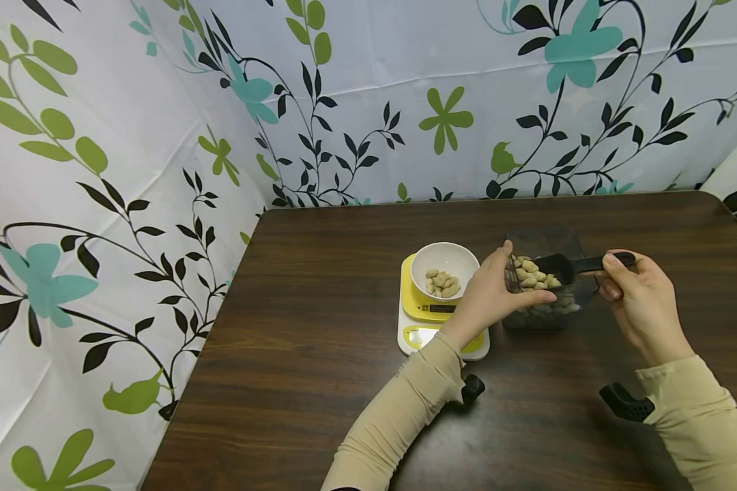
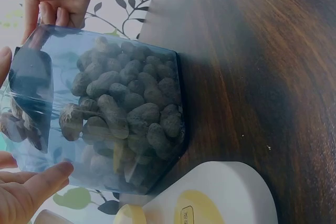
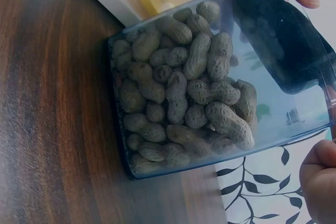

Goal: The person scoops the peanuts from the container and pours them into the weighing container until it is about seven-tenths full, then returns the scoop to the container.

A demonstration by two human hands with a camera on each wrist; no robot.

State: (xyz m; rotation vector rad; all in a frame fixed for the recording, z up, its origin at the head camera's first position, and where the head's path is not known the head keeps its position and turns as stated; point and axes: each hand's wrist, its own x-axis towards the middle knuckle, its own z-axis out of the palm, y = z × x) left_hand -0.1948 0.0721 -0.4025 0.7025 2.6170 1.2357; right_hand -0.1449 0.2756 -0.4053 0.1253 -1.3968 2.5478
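In the head view my left hand holds a clear dark-tinted container at its rim, thumb on the near side. Whole peanuts in shells fill its lower part. The right hand pinches the handle of a black scoop, whose head is inside the container's top, above the heap. Through the wall in the left wrist view, the scoop head shows with a few peanuts by its edge. Left of the container, a white bowl with several peanuts sits on a yellow and white kitchen scale.
Everything stands on a dark wooden table. A white curtain with leaf and flower prints hangs behind and to the left. The scale stands close beside the container, under my left forearm.
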